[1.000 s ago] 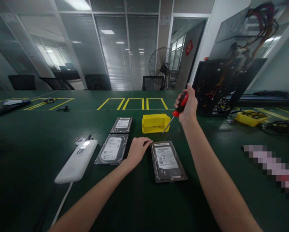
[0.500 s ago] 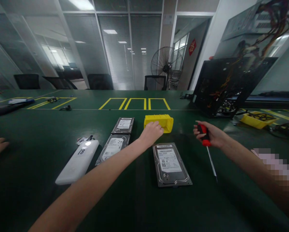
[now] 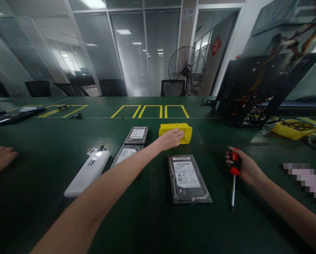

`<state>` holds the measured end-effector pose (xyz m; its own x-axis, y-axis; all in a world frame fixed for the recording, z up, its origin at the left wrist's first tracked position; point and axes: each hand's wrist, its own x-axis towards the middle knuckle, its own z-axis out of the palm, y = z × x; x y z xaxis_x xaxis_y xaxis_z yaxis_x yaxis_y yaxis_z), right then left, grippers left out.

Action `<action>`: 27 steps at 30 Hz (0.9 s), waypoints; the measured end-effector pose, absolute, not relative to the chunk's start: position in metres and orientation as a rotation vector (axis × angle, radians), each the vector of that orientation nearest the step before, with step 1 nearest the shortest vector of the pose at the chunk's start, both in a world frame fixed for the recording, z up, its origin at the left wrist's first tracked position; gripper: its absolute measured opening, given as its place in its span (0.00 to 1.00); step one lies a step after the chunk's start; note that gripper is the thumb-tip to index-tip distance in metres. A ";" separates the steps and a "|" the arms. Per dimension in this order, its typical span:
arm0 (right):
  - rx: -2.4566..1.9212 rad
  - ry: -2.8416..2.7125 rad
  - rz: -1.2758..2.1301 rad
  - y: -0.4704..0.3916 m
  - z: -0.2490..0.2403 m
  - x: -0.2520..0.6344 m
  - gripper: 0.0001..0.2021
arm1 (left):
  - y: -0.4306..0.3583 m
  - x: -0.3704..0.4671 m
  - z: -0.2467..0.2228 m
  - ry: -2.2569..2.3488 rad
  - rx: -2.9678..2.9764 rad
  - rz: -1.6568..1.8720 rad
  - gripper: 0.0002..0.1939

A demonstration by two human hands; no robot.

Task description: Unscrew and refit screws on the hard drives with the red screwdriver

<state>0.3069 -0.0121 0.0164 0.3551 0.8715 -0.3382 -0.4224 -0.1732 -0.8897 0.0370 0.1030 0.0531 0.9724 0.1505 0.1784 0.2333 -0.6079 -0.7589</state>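
My left hand (image 3: pixel 173 138) reaches across to a small yellow plastic bin (image 3: pixel 175 126). Its curled fingers are at the bin's open side, and what they pinch, if anything, is hidden. A red and black screwdriver (image 3: pixel 235 171) is gripped in my right hand (image 3: pixel 247 167), with the shaft pointing down toward the table. Between my two arms a hard drive (image 3: pixel 188 176) lies flat, label up. Two more drives lie left of the bin: a farther one (image 3: pixel 137 134) and a nearer one (image 3: pixel 125 154), which my left forearm partly covers.
A white power bank (image 3: pixel 87 173) marked 18 lies on the green table (image 3: pixel 152 218) at left. Another person's hand (image 3: pixel 1 157) rests at the left edge. At right stand an open black computer case (image 3: pixel 242 91) and a yellow bin (image 3: pixel 292 130) with cables.
My left hand has moved slightly right along the yellow bin toward its open side. My right hand has shifted right and a little lower, and the screwdriver now points more straight down.
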 end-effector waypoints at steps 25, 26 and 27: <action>-1.673 -1.332 0.680 -0.018 -0.007 0.301 0.24 | 0.071 -0.005 0.067 -0.687 -2.391 -0.368 0.09; -1.699 -1.351 0.630 -0.017 -0.008 0.303 0.24 | 0.066 -0.011 0.070 -0.715 -2.415 -0.391 0.09; -1.725 -1.386 0.569 -0.016 -0.009 0.305 0.24 | 0.060 -0.016 0.072 -0.748 -2.434 -0.410 0.09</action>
